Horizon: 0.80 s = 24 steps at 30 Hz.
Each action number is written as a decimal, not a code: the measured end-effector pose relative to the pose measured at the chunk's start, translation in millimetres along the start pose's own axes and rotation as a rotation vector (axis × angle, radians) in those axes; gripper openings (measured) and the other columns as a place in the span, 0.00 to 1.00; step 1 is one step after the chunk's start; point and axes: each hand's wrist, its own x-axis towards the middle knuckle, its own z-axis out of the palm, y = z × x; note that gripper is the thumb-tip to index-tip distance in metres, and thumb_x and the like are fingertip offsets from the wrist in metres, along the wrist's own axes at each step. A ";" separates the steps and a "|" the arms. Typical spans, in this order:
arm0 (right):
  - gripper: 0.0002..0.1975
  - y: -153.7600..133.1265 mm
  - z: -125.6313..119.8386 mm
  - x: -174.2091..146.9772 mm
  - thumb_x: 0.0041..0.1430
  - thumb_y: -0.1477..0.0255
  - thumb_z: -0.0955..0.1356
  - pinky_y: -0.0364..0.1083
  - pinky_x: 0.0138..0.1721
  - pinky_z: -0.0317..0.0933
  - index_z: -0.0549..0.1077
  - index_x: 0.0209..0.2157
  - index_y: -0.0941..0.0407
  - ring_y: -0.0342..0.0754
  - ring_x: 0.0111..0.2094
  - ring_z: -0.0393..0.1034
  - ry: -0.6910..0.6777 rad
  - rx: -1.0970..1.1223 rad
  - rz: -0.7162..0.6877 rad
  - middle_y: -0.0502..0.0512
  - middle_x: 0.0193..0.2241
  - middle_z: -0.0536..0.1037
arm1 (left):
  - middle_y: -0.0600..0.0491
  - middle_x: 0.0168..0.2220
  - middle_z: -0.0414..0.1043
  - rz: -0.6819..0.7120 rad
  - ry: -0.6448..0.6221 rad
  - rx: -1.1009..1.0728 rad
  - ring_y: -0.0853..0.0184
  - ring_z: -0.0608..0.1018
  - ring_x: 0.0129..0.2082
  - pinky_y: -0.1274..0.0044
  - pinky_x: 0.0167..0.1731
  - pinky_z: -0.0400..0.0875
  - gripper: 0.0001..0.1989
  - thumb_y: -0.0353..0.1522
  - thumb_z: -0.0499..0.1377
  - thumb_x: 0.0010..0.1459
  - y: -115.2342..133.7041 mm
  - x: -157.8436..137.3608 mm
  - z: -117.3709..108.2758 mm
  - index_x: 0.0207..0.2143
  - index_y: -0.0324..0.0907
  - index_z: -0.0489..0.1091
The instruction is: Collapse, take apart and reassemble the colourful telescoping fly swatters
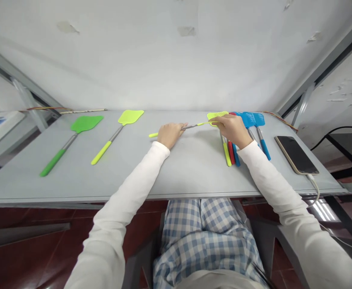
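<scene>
A yellow-green fly swatter (190, 127) is stretched sideways between my two hands, seen edge-on above the table. My left hand (170, 135) is wrapped round its handle and metal shaft, and the handle's end sticks out to the left. My right hand (232, 127) pinches its flat head. Under and behind the right hand lie several more swatters: a yellow-green one (227, 153), a red one (231, 152) and blue ones (258, 119), partly hidden. A green swatter (87, 123) and another yellow-green swatter (130, 116) rest apart on the left.
The grey table (194, 172) ends at a white wall behind. At the right lies a phone (296, 154) with a white charging cable (314, 185) running off the edge. Thin wires (49, 108) run along the back. A white box (1, 126) stands at far left.
</scene>
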 end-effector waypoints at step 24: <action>0.17 57.5 32.4 -11.7 0.65 0.70 0.56 0.54 0.44 0.57 0.71 0.46 0.60 0.60 0.46 0.65 0.093 -0.117 0.198 0.68 0.46 0.71 | 0.45 0.35 0.78 -0.208 -0.039 -0.416 0.57 0.77 0.42 0.69 0.40 0.65 0.14 0.38 0.49 0.62 72.6 -4.4 15.2 0.30 0.43 0.71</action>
